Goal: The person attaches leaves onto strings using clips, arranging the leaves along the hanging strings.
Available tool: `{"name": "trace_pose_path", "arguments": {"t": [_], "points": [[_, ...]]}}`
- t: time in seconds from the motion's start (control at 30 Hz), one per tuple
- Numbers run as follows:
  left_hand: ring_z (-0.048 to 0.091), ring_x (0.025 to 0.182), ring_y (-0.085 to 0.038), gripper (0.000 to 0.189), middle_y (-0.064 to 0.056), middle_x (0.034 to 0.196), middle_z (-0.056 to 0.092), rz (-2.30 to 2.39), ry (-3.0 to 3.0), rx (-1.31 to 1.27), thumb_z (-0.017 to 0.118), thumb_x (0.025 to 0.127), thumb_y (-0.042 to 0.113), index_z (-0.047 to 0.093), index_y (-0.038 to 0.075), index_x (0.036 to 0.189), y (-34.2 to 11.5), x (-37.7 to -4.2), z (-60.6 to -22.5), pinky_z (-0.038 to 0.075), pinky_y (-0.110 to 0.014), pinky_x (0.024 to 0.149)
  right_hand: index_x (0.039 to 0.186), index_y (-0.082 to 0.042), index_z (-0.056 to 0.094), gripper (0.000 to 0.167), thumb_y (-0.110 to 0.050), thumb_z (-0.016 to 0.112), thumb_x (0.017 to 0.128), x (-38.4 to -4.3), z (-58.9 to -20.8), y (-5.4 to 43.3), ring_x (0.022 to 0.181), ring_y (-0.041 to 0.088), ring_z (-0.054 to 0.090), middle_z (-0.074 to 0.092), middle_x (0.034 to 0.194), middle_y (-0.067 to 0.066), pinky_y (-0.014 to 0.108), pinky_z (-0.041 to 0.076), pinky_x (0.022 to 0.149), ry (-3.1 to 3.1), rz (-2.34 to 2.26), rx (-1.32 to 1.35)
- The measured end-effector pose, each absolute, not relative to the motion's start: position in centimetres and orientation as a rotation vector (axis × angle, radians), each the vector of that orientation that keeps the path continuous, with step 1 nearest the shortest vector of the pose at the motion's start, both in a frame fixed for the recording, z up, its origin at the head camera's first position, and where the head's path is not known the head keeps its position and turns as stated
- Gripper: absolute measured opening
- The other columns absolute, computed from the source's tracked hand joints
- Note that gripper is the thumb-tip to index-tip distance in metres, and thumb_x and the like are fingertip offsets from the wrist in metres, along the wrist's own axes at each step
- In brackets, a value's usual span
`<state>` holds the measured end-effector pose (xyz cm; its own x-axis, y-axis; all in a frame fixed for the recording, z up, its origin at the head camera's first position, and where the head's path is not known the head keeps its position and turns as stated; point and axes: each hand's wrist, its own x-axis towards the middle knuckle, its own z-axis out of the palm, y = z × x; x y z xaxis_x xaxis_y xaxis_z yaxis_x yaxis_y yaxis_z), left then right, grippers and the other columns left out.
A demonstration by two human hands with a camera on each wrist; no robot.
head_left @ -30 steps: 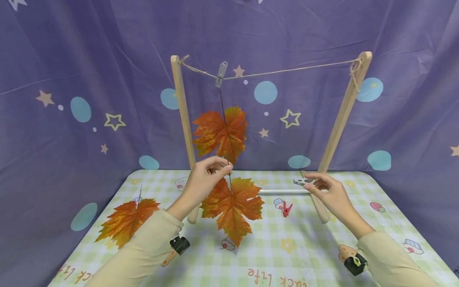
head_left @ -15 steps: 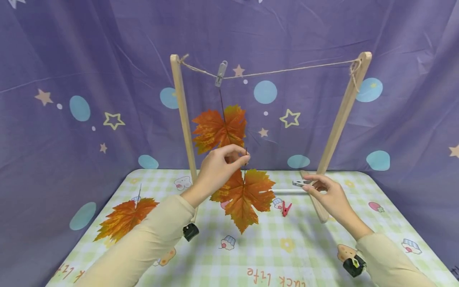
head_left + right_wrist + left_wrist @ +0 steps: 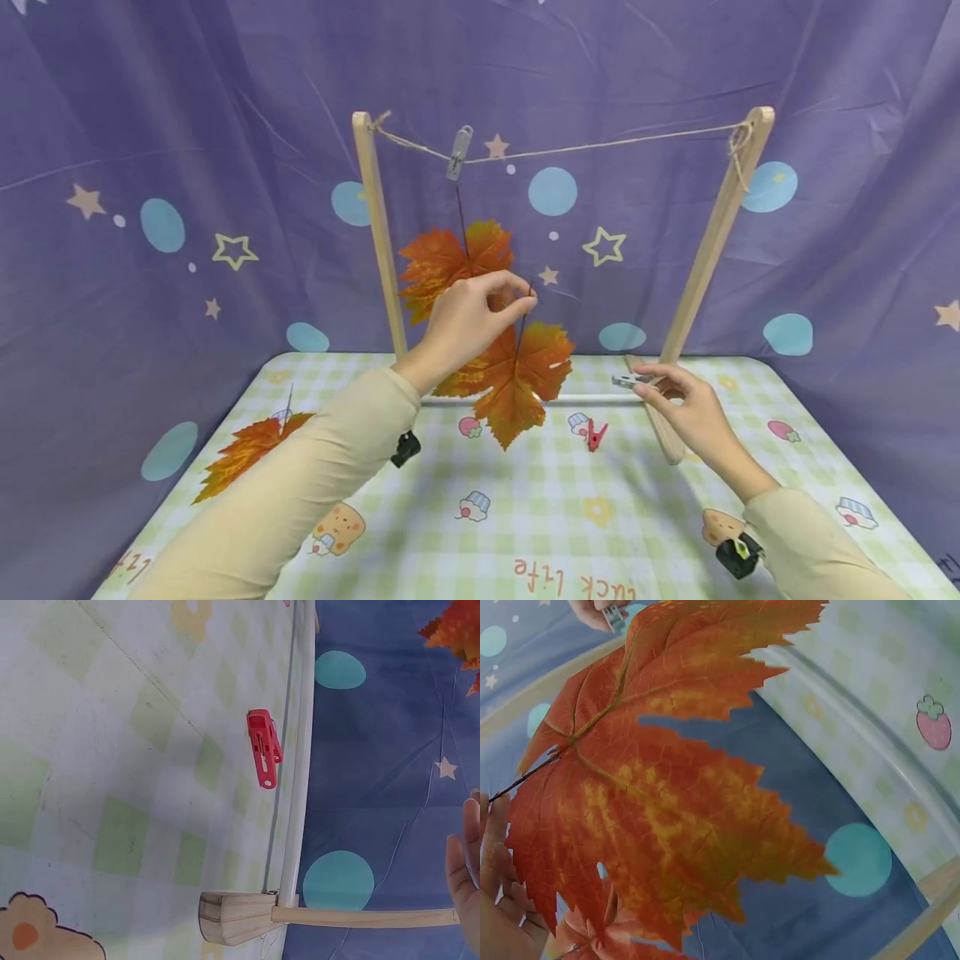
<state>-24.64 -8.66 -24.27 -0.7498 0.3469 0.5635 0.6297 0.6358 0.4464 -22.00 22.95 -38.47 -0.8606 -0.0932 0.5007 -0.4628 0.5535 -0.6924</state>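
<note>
My left hand (image 3: 483, 312) pinches the dark stem of an orange maple leaf (image 3: 525, 371), which hangs below the fingers. In the left wrist view that leaf (image 3: 667, 795) fills the middle. Behind the hand, a second maple leaf (image 3: 435, 262) hangs by its stem from a grey clothespin (image 3: 459, 154) on the string (image 3: 600, 147). My right hand (image 3: 686, 404) holds another grey clothespin (image 3: 630, 382) between thumb and fingers, low by the right post. Only part of this hand (image 3: 466, 870) shows in the right wrist view, and its clothespin is out of sight there.
Two wooden posts (image 3: 716, 237) carry the string, joined low down by a white rod (image 3: 600, 397). A red clothespin (image 3: 595, 435) lies on the checked tablecloth (image 3: 540, 517). A third maple leaf (image 3: 243, 454) lies at left, partly behind my left sleeve. A purple curtain (image 3: 225, 108) hangs behind.
My left hand has moved up and to the right with its maple leaf, now covering part of the hanging leaf. The right hand has stayed nearly still with the clothespin.
</note>
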Motion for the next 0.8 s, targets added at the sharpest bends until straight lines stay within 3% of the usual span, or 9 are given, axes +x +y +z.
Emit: {"name": "trace_pose_path", "arguments": {"t": [0.33, 0.8], "points": [[0.049, 0.068, -0.011, 0.017, 0.008, 0.075, 0.059, -0.874, -2.338, -0.709, 0.069, 0.094, 0.037, 0.075, 0.024, 0.104, -8.3, -26.2, -23.0, 0.038, -0.031, 0.058, 0.125, -0.003, 0.066, 0.034, -0.004, 0.071, 0.091, -21.9, -38.6, 22.2, 0.082, 0.001, 0.059, 0.069, 0.097, 0.010, 0.013, 0.047, 0.075, -2.335, 1.270, 0.473], [0.049, 0.071, -0.013, 0.022, 0.008, 0.080, 0.062, -0.901, -2.296, -0.602, 0.066, 0.096, 0.040, 0.074, 0.025, 0.110, -6.7, -28.3, -21.7, 0.036, -0.031, 0.059, 0.115, 0.006, 0.066, 0.026, 0.008, 0.067, 0.089, -19.7, -35.2, 20.4, 0.079, 0.007, 0.061, 0.067, 0.103, 0.024, 0.016, 0.048, 0.072, -2.285, 1.262, 0.547]]}}
